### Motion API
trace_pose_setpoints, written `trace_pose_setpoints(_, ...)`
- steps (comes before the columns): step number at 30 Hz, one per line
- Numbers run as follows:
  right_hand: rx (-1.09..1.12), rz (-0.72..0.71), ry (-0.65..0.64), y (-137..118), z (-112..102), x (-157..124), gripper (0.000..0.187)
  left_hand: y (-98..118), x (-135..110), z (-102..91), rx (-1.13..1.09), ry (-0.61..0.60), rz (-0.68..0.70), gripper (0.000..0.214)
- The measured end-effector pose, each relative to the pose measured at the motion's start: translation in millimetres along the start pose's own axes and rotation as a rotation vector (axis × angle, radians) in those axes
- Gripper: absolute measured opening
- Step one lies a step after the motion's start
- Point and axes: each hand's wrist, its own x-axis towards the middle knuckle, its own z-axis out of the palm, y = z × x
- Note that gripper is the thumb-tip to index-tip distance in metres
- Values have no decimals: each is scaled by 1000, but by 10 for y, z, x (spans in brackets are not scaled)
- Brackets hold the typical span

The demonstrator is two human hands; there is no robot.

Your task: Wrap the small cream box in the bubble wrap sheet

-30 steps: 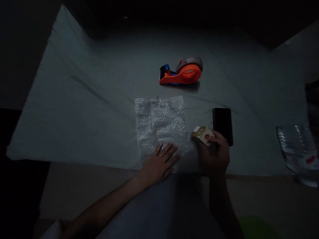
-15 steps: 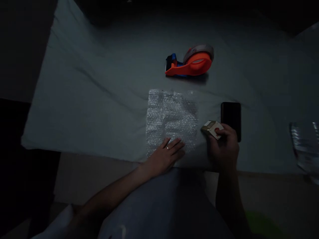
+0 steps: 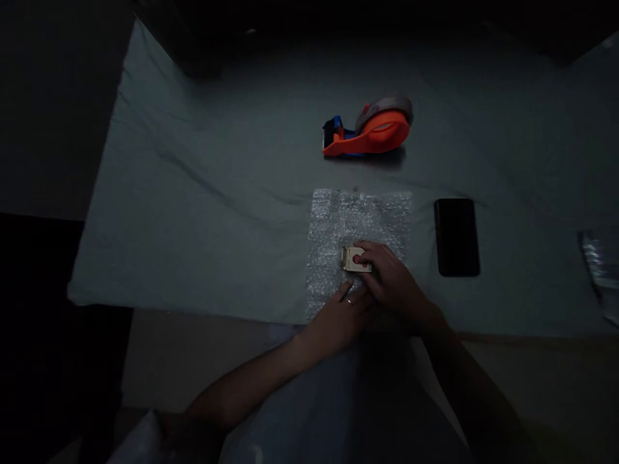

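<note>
A small pale box (image 3: 356,259) with a red round mark is gripped between the fingers and thumb of my right hand (image 3: 391,278). It is over the middle of a square sheet of bubble wrap (image 3: 325,235) near the front edge of the table. My left hand (image 3: 342,317) lies on the wrap's lower part, fingers stretched out, a ring on one finger. The left fingertips are partly hidden by the right hand. Whether the box rests on the wrap or is just above it, I cannot tell.
Behind the wrap stands an orange and blue tape dispenser (image 3: 370,136) with a roll of tape. A black phone (image 3: 457,237) lies to the right on the light tablecloth (image 3: 217,238). At the far right edge is a shiny clear plastic item (image 3: 599,267). The scene is dim.
My right hand has carried the box leftward from beside the phone to over the bubble wrap. My left hand stays on the wrap. The view has shifted slightly.
</note>
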Motion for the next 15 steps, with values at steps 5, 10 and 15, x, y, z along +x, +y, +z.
trace_pose_setpoints(5, -7, 13, -15, -2, -16, -36, 22, 0, -7, -5, 42, 6, 19, 38)
trace_pose_setpoints(10, -11, 32, 2, -31, -78, -83, 27, 18, -3, -45, 71, -28, 17, 39)
trace_pose_setpoints(15, -28, 12, 60, -86, -259, -308, 24, 26, 7, -38, 68, 17, 28, 35)
